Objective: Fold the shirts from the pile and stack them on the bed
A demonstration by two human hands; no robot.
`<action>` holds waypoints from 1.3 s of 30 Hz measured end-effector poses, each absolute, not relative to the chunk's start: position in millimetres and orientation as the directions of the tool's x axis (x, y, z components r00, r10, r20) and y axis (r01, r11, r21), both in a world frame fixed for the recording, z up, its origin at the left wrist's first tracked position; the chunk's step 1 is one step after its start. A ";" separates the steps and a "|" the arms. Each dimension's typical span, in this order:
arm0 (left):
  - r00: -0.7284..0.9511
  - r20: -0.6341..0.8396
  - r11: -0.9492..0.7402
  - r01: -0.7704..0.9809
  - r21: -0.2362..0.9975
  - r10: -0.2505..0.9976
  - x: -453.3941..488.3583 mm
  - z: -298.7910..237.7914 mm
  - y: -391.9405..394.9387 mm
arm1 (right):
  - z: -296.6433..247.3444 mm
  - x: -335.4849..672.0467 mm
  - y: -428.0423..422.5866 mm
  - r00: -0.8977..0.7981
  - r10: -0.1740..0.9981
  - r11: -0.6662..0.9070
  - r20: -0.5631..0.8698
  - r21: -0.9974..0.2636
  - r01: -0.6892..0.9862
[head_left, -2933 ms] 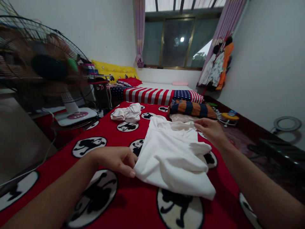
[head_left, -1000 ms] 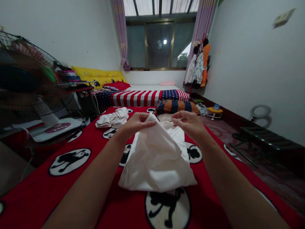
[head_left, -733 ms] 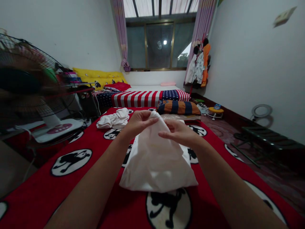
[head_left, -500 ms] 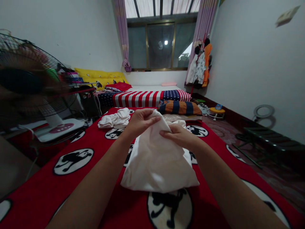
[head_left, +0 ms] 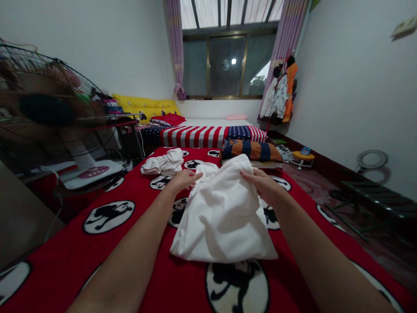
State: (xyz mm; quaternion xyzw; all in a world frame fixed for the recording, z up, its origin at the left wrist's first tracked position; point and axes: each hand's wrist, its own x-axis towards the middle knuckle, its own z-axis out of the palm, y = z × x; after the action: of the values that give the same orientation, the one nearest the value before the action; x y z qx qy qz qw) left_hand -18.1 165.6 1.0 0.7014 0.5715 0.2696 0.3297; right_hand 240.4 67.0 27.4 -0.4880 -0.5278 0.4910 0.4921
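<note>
A white garment (head_left: 224,217), maybe a T-shirt, lies partly folded in front of me with its lower edge towards me. My right hand (head_left: 263,184) pinches its upper right part between thumb and fingers and holds that part raised. At the upper left edge, my left hand (head_left: 184,180) has its thumb and fingers closed at the cloth; the fingertips are partly hidden. Under the garment spreads a red blanket (head_left: 130,256) with black and white monkey circles. Another white garment (head_left: 164,163) lies crumpled beyond my left hand.
An orange and navy striped folded cloth (head_left: 250,151) lies at the far edge of the blanket. To the left stands a fan (head_left: 48,108), close to the bedside. A dark folding bench (head_left: 381,200) and a yellow stool (head_left: 302,156) stand on the right-hand floor.
My left hand has moved down and left from the garment's raised top, to its left edge. The right hand has moved right and slightly up, spreading the upper part wider.
</note>
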 end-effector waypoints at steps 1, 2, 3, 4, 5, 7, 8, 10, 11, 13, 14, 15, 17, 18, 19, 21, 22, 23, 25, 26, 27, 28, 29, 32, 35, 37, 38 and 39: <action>0.193 -0.064 -0.070 0.617 0.784 0.979 -18.5 -4.1 166.3 | 21.1 245.2 70.7 0.009 1.000 0.008 0.009 -0.998 0.065; 0.188 -0.113 -0.026 0.612 0.791 0.976 -18.4 -8.0 166.4 | 14.1 250.0 74.3 0.058 0.998 -0.038 -0.032 -0.994 0.105; 0.183 -0.149 0.005 0.615 0.788 0.972 -18.1 -10.7 166.3 | 7.0 254.4 77.4 0.104 0.991 -0.099 -0.084 -0.984 0.145; 0.181 -0.172 0.022 0.625 0.780 0.968 -17.7 -12.5 166.2 | 0.4 258.5 79.9 0.140 0.980 -0.164 -0.139 -0.970 0.180; 0.180 -0.191 0.033 0.641 0.767 0.965 -17.4 -13.5 166.1 | -5.4 262.2 81.8 0.160 0.968 -0.225 -0.194 -0.953 0.205; 0.194 -0.227 0.036 0.679 0.733 0.954 -17.5 -14.0 166.0 | -13.0 267.9 83.5 0.158 0.947 -0.310 -0.279 -0.922 0.231; 0.212 -0.236 0.025 0.691 0.722 0.948 -18.2 -13.8 165.9 | -14.5 270.1 83.3 0.141 0.943 -0.326 -0.300 -0.915 0.235; 0.260 -0.238 -0.010 0.696 0.718 0.936 -20.9 -12.5 165.1 | -13.6 273.8 81.6 0.094 0.947 -0.322 -0.308 -0.913 0.250; 0.286 -0.233 -0.030 0.688 0.725 0.929 -23.1 -11.1 164.3 | -11.6 275.5 80.3 0.071 0.951 -0.310 -0.302 -0.913 0.266; 0.346 -0.245 -0.059 0.674 0.736 0.906 -28.4 -6.8 162.3 | -6.1 278.4 77.9 0.021 0.960 -0.272 -0.280 -0.909 0.315; 0.380 -0.271 -0.066 0.676 0.734 0.884 -30.9 -4.0 161.1 | -3.2 279.5 77.3 -0.007 0.963 -0.250 -0.269 -0.905 0.345; 0.418 -0.293 -0.077 0.674 0.735 0.860 -32.8 -0.9 160.1 | -0.5 280.2 77.3 -0.037 0.966 -0.225 -0.257 -0.902 0.369; 0.482 -0.259 -0.108 0.610 0.785 0.837 -32.6 4.7 158.8 | 3.9 279.9 80.2 -0.065 0.977 -0.166 -0.202 -0.920 0.354; 0.481 -0.177 -0.121 0.526 0.842 0.859 -30.0 6.4 158.9 | 5.1 278.8 83.1 -0.042 0.989 -0.125 -0.144 -0.946 0.299; 0.439 -0.065 -0.135 0.408 0.903 0.896 -25.7 7.2 159.6 | 5.6 277.3 86.9 0.010 0.998 -0.069 -0.068 -0.974 0.215; 0.241 0.145 -0.186 0.158 0.970 0.960 -13.8 5.2 162.4 | 3.5 273.8 95.6 0.174 0.981 0.084 0.087 -0.996 0.022; 0.129 0.203 -0.215 0.087 0.973 0.971 -7.8 2.7 164.2 | 0.8 272.5 99.9 0.251 0.960 0.142 0.124 -0.988 -0.056; 0.043 0.235 -0.237 0.065 0.969 0.971 -2.8 -0.5 166.0 | -2.8 271.7 103.4 0.301 0.945 0.167 0.127 -0.980 -0.111; -0.035 0.248 -0.242 0.135 0.961 0.968 2.4 -7.4 168.6 | -11.5 272.5 107.6 0.345 0.936 0.111 0.064 -0.987 -0.117; -0.046 0.234 -0.222 0.188 0.957 0.971 2.3 -10.5 169.2 | -15.7 274.0 107.9 0.355 0.935 0.045 0.020 -0.997 -0.063; -0.044 0.201 -0.185 0.234 0.954 0.979 0.8 -13.0 169.4 | -18.9 276.2 107.1 0.363 0.932 -0.021 -0.016 -1.000 0.012; -0.031 0.154 -0.140 0.270 0.953 0.988 -1.7 -15.0 169.3 | -20.7 278.8 105.3 0.368 0.929 -0.075 -0.036 -0.993 0.092; -0.013 0.103 -0.095 0.297 0.950 0.995 -4.5 -16.3 169.0 | -20.9 281.7 102.7 0.371 0.927 -0.115 -0.048 -0.980 0.161; 0.054 -0.037 0.015 0.359 0.933 0.998 -11.4 -18.6 168.0 | -12.9 289.5 92.6 0.303 0.948 -0.185 -0.095 -0.941 0.284; 0.107 -0.115 0.050 0.482 0.875 0.988 -13.1 -19.9 167.5 | -1.9 293.3 83.2 0.080 0.968 -0.239 -0.239 -0.770 0.592; 0.119 -0.126 0.025 0.621 0.784 0.985 -12.5 -19.9 166.9 | 0.8 292.5 79.4 -0.018 0.942 -0.206 -0.335 -0.618 0.759; 0.115 -0.122 0.010 0.686 0.728 0.986 -12.2 -19.5 166.5 | 0.5 291.3 78.4 -0.038 0.936 -0.183 -0.350 -0.576 0.796; 0.110 -0.116 -0.003 0.738 0.675 0.987 -12.0 -18.7 166.1 | -0.6 289.9 77.9 -0.056 0.938 -0.154 -0.342 -0.556 0.817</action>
State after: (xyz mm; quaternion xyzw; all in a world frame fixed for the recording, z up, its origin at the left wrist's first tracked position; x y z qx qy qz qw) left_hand -12.0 166.1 -18.7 0.6787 0.6354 0.2026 0.3076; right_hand 289.9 77.9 -0.6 -0.6809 -0.6443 0.3363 0.0901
